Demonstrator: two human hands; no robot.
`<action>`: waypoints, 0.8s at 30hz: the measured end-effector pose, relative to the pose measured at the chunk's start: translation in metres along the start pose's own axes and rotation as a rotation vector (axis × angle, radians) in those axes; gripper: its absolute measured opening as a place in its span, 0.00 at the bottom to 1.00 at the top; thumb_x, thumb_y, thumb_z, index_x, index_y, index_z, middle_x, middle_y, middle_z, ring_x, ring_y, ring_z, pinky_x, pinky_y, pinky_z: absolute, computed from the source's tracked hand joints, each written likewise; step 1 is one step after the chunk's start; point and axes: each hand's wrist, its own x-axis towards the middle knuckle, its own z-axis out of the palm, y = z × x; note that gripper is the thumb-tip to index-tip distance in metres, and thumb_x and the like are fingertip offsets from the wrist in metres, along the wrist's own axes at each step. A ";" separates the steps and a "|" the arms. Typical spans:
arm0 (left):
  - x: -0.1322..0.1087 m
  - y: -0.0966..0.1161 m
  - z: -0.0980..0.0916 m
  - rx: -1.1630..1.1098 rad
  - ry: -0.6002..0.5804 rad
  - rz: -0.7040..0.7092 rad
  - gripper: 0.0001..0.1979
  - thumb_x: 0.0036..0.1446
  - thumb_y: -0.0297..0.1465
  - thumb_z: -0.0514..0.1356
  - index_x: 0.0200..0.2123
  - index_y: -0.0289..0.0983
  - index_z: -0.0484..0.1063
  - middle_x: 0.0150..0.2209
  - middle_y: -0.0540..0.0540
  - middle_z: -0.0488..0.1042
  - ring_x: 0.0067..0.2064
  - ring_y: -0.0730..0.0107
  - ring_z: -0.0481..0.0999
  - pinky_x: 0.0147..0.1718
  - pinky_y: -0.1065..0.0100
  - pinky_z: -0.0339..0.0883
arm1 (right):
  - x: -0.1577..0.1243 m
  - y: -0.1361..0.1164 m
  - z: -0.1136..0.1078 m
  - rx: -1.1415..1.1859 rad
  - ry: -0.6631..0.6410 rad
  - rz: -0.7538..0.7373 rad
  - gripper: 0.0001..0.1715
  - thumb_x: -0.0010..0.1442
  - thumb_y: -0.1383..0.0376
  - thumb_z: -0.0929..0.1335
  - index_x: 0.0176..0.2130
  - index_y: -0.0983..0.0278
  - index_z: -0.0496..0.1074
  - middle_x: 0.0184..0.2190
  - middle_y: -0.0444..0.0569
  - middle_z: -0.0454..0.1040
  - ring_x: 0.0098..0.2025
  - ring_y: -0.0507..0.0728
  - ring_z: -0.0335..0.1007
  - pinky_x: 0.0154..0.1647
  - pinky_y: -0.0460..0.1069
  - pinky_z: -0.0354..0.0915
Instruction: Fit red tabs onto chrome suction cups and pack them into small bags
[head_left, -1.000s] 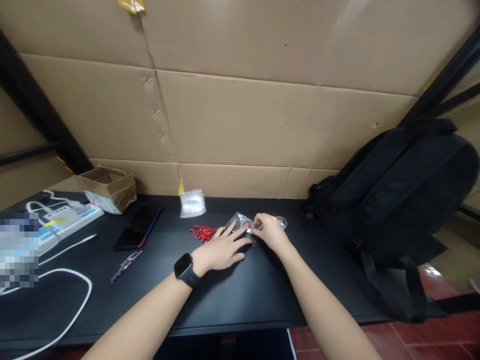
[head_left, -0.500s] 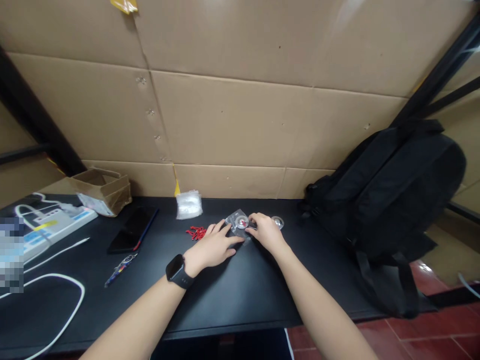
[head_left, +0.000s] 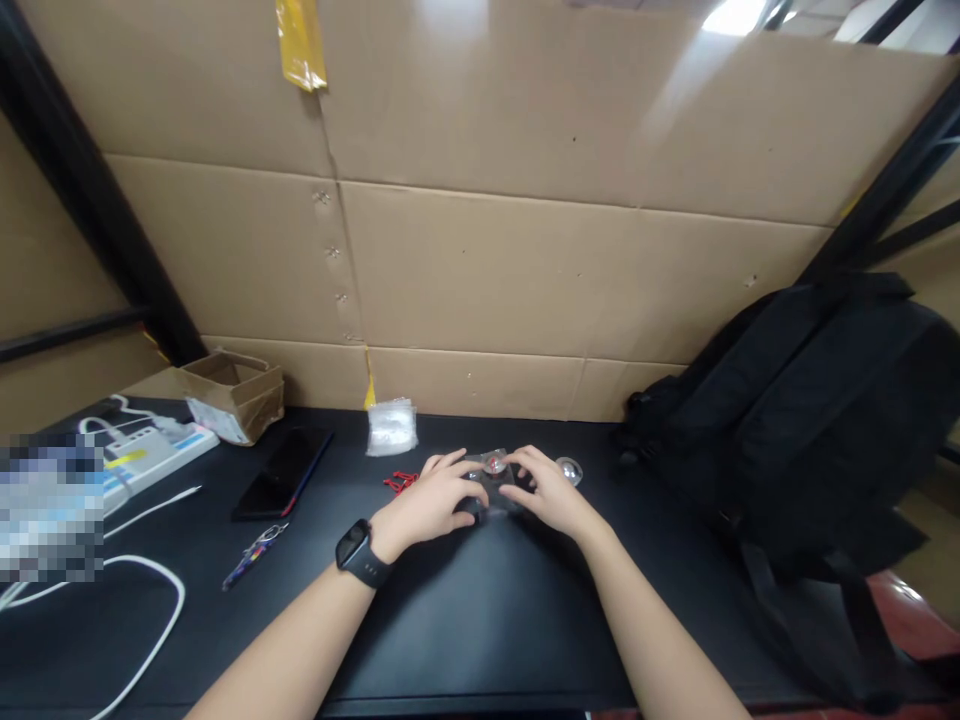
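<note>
A small clear plastic bag (head_left: 499, 495) lies on the black table between my hands. On it is a clear round dome-shaped piece (head_left: 495, 463) with something red inside; I cannot tell whether it is in the bag or on top. My left hand (head_left: 439, 497), wearing a black watch, rests at the bag's left side with its fingers apart. My right hand (head_left: 551, 492) is open at the right side, index fingertip near the dome, thumb by the bag. Red cords (head_left: 400, 482) lie beyond my left hand, partly hidden. A second clear dome (head_left: 570, 470) sits beside my right hand.
Behind the hands lies a stack of clear bags (head_left: 391, 427). To the left are a phone (head_left: 285, 473), a keychain (head_left: 256, 553), an open cardboard box (head_left: 234, 395), a power strip (head_left: 161, 460) and a white cable (head_left: 169, 605). A black backpack (head_left: 817, 440) stands right.
The camera view has tilted up. My right hand's fingers, bent close at the bag's edge before, are now spread apart. My left fingers have moved nearer the dome.
</note>
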 end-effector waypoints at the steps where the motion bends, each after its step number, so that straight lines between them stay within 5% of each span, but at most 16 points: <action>1: 0.002 0.002 -0.001 0.009 0.045 -0.004 0.14 0.57 0.31 0.66 0.46 0.50 0.75 0.62 0.52 0.67 0.68 0.49 0.55 0.61 0.49 0.53 | -0.003 0.001 -0.004 0.033 -0.007 -0.002 0.14 0.65 0.65 0.67 0.50 0.57 0.72 0.46 0.48 0.71 0.41 0.54 0.71 0.44 0.48 0.68; 4: 0.008 0.011 0.000 0.067 0.178 -0.075 0.15 0.56 0.28 0.65 0.47 0.44 0.72 0.53 0.47 0.74 0.60 0.54 0.64 0.55 0.54 0.57 | -0.005 0.006 -0.007 0.029 -0.004 0.008 0.17 0.61 0.75 0.64 0.46 0.59 0.74 0.44 0.48 0.71 0.37 0.52 0.70 0.41 0.47 0.67; 8: 0.016 0.021 0.010 0.094 0.229 -0.137 0.06 0.61 0.31 0.62 0.42 0.41 0.74 0.46 0.44 0.77 0.54 0.55 0.67 0.51 0.54 0.55 | 0.000 0.011 0.001 -0.003 0.003 0.025 0.15 0.52 0.74 0.73 0.40 0.61 0.74 0.40 0.46 0.71 0.36 0.53 0.69 0.40 0.47 0.66; 11: 0.018 0.023 0.015 0.012 0.248 -0.226 0.04 0.63 0.32 0.60 0.36 0.41 0.75 0.41 0.46 0.79 0.51 0.56 0.70 0.49 0.55 0.52 | 0.002 0.013 0.003 0.026 0.029 0.001 0.05 0.55 0.71 0.72 0.33 0.62 0.75 0.37 0.46 0.73 0.36 0.53 0.70 0.40 0.48 0.65; 15: 0.017 0.018 0.009 -0.155 0.267 -0.399 0.06 0.63 0.33 0.59 0.35 0.43 0.76 0.40 0.50 0.81 0.46 0.60 0.74 0.48 0.57 0.50 | 0.002 0.014 -0.002 0.128 0.053 0.028 0.03 0.58 0.68 0.70 0.31 0.62 0.76 0.35 0.47 0.76 0.36 0.54 0.71 0.36 0.47 0.64; 19: 0.017 0.015 0.002 -0.263 0.269 -0.446 0.06 0.63 0.35 0.58 0.36 0.45 0.75 0.38 0.53 0.82 0.43 0.63 0.77 0.46 0.59 0.49 | 0.004 0.017 -0.001 0.316 0.048 0.209 0.07 0.58 0.62 0.70 0.32 0.64 0.75 0.30 0.47 0.78 0.28 0.53 0.71 0.32 0.47 0.64; 24: 0.017 0.015 0.012 -0.230 0.294 -0.514 0.08 0.63 0.34 0.57 0.46 0.45 0.68 0.35 0.53 0.81 0.45 0.61 0.77 0.45 0.61 0.48 | 0.003 0.022 0.011 0.466 0.068 0.209 0.08 0.56 0.62 0.72 0.33 0.63 0.71 0.28 0.45 0.76 0.30 0.54 0.73 0.33 0.47 0.66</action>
